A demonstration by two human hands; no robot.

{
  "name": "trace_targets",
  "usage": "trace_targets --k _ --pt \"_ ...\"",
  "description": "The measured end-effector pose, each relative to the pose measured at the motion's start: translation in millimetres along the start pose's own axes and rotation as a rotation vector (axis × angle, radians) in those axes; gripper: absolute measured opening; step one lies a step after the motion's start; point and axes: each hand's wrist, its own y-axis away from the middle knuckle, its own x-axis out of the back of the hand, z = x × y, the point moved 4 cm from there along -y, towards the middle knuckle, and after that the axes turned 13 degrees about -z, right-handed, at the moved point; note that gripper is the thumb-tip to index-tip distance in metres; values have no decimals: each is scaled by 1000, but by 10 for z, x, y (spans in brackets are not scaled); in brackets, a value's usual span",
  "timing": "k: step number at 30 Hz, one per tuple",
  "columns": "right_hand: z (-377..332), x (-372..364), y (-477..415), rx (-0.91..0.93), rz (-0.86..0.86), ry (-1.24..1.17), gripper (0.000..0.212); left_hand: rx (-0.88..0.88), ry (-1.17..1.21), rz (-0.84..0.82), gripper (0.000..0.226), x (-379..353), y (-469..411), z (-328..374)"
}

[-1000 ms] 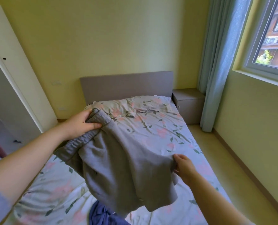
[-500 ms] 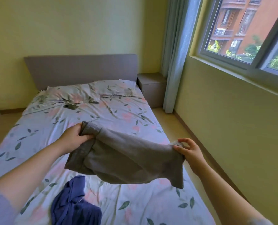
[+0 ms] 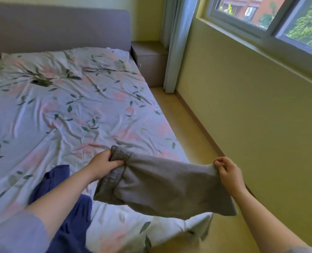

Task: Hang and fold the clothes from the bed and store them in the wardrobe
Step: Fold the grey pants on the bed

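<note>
Fingers [image 3: 117,163] of your left hand [image 3: 104,164] clamp the waistband, your right hand [image 3: 228,170] pinches the far end: the grey garment [image 3: 169,185] stretches between them over the near right corner of the bed [image 3: 78,115].

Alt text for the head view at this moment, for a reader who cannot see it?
A person's two hands hold grey shorts stretched above the corner of a floral-sheeted bed: the left hand grips the waistband, the right hand pinches the opposite end. A dark blue garment lies on the bed.

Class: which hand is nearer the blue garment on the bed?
Left. The left hand, gripping the grey cloth, is just beside the blue garment; the right hand is beyond the bed's edge.
</note>
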Motion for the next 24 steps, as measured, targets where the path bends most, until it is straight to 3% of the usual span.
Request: trace_targets --k 5,13,24 --pt "231 -607 -316 -49 -161 99 10 173 105 -41 16 -359 118 -796" --pt "274 -2664 -888 -67 -518 204 9 534 228 177 22 -603 639 -2607" --pt "-257 -4772 -1590 83 -586 289 19 633 361 475 13 -243 506 -4211"
